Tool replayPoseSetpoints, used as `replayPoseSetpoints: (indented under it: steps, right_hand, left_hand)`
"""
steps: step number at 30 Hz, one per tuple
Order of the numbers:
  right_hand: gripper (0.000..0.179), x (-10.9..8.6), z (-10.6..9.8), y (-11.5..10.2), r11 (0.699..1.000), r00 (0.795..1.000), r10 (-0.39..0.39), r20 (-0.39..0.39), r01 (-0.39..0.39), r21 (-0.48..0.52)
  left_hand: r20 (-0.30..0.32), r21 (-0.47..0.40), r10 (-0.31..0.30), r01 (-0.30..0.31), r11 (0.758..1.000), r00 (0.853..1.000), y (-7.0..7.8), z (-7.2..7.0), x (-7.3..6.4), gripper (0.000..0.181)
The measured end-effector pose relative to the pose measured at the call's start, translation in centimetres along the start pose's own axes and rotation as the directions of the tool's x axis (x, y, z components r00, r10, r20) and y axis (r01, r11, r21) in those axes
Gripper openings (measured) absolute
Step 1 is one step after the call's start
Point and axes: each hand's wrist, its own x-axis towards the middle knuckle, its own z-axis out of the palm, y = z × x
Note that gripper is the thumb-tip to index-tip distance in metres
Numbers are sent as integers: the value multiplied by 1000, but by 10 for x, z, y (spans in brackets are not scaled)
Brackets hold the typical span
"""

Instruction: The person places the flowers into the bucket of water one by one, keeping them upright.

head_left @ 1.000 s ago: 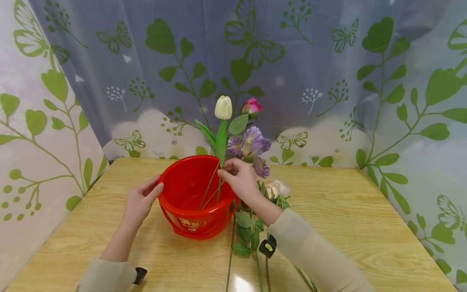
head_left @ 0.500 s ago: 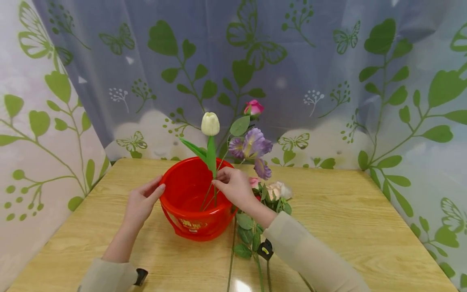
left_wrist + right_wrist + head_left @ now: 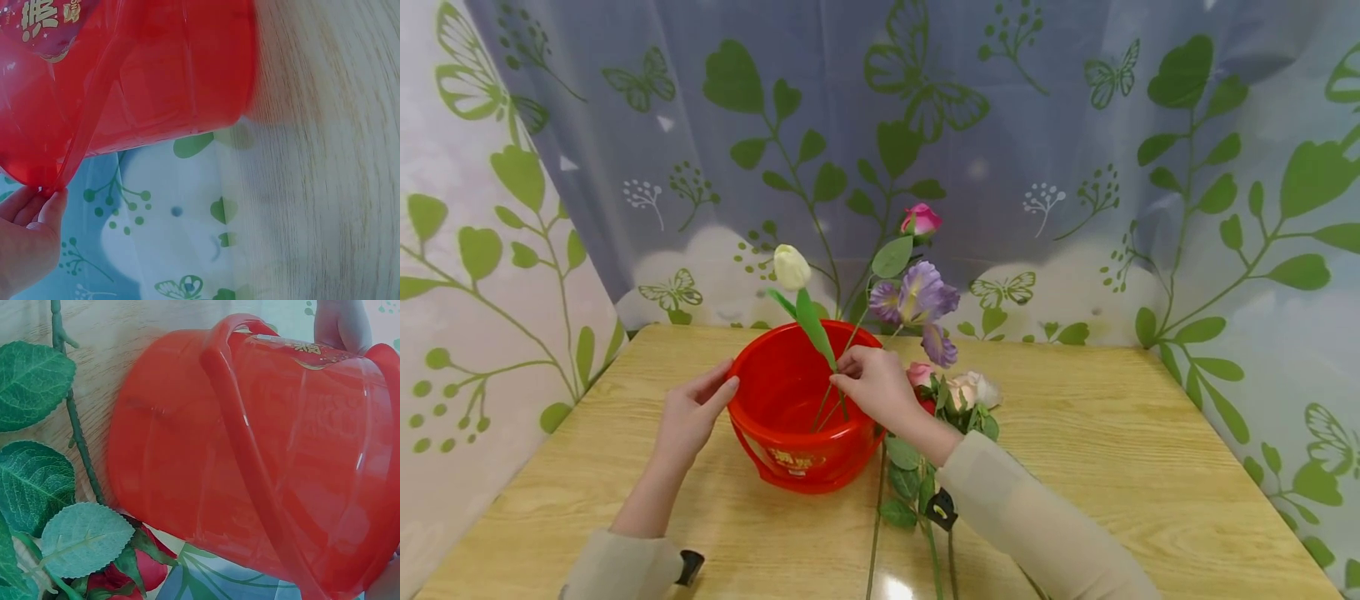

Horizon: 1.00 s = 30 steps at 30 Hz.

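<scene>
A red plastic bucket (image 3: 820, 467) stands on the table with its handle hanging down the side. My left hand (image 3: 688, 417) grips its rim at the left; in the left wrist view that hand (image 3: 28, 244) pinches the rim near the handle joint. My right hand (image 3: 883, 387) pinches the stem of a white tulip (image 3: 792, 267) over the bucket's right part. The tulip leans left, its stem end inside the bucket. Leaning right out of the bucket are a purple iris (image 3: 921, 296) and a pink rose (image 3: 922, 219). In the right wrist view the right fingers are mostly hidden.
To the right of the bucket several roses lie on the wooden table (image 3: 1112, 442), with a peach rose (image 3: 964, 390) and green leaves (image 3: 898, 512) among them. A red rose (image 3: 144, 569) lies close to the bucket's base. A patterned curtain (image 3: 1037, 125) hangs behind the table.
My right hand has lowered the tulip and moved it left, and its bloom now tips further left. The left hand stays on the rim, and the bucket has hardly moved.
</scene>
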Motion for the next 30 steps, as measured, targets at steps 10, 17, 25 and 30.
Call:
replayPoseSetpoints:
  steps: [10, 17, 25, 30]
  right_hand:
    - [6, 5, 4, -5, 996, 1000, 14, -13, -15, -84]
    - [3, 4, 6, -4, 993, 1000, 10, -13, -11, -121]
    - [5, 2, 5, -5, 994, 1000, 23, -9, -24, -107]
    - [8, -1, 3, -5, 999, 1000, 19, -17, -20, -50]
  left_hand:
    - [-7, -7, -17, 17, 1000, 1000, -1, -1, 1, 50]
    - [-12, 17, -4, 5, 1000, 1000, -3, -1, 2, 50]
    - [-2, 12, -19, 19, 1000, 1000, -1, 0, 1, 50]
    - [4, -4, -11, 11, 1000, 1000, 0, 1, -1, 49]
